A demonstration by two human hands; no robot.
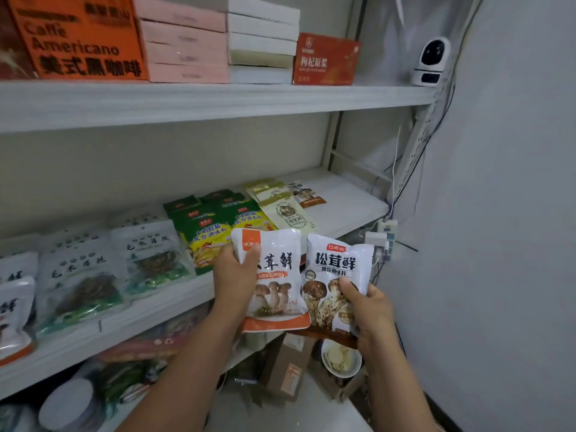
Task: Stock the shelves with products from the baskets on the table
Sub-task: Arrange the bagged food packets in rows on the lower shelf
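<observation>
My left hand point(234, 275) grips a white and orange mushroom seasoning pouch point(277, 285) by its upper left corner, thumb on the front. My right hand point(367, 310) holds a white and brown mushroom pouch point(335, 269) by its lower right side. Both pouches are upright, side by side, in front of the middle shelf point(349, 198), whose right end is bare. No basket or table is in view.
The middle shelf carries green-yellow packets point(215, 222), beige pouches point(285, 210) and clear bags of dried fungus point(81, 275). Boxes point(184, 39) line the top shelf beside a small white camera point(431, 60). Below are a cardboard box point(290, 366) and a bowl point(341, 358). A wall stands right.
</observation>
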